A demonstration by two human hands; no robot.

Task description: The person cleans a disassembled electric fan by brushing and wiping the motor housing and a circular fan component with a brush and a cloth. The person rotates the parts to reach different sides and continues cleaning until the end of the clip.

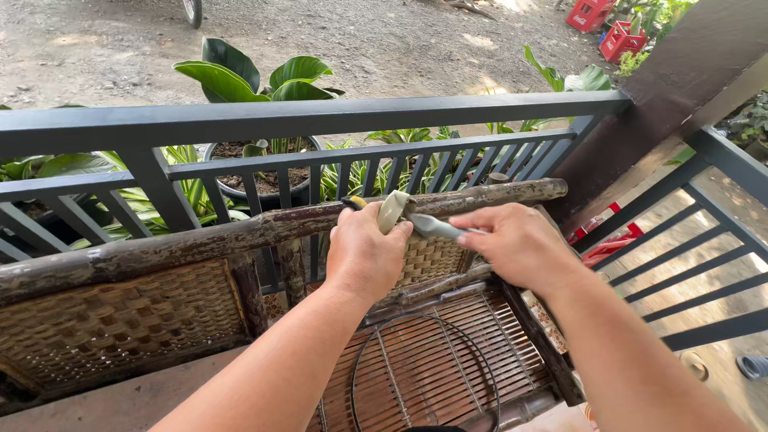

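**Two hands on a slim tool above a bamboo bench**

The left hand (364,254) is closed in a fist around a strip of pale, beige material (392,210) and the near end of a slim tool (436,227); a small yellow tip shows just past the knuckles. The right hand (518,244) has its fingers pressed together over the grey far end of the same tool. The tool's long axis runs nearly level from left to right, dipping slightly towards the right hand, roughly parallel to the top rail (264,232) of the bamboo bench and just in front of it. What kind of tool it is cannot be told.

Below the hands, the bench has a woven rattan back (120,320) and a slatted seat (480,336). A round wire grill rack (424,376) lies flat on the seat, directly under the forearms.

Behind the bench stands a dark grey metal railing (320,116), joined at the right to a brown wooden post (656,104). Beyond the railing, a round dark pot (264,188) holds soil and a broad-leaved green plant (256,76), with striped-leaved plants beside it. At the top right, on the dirt ground, stand two red plastic crates (604,24). Another red object (604,240) shows low through the right-hand railing, beside the post.
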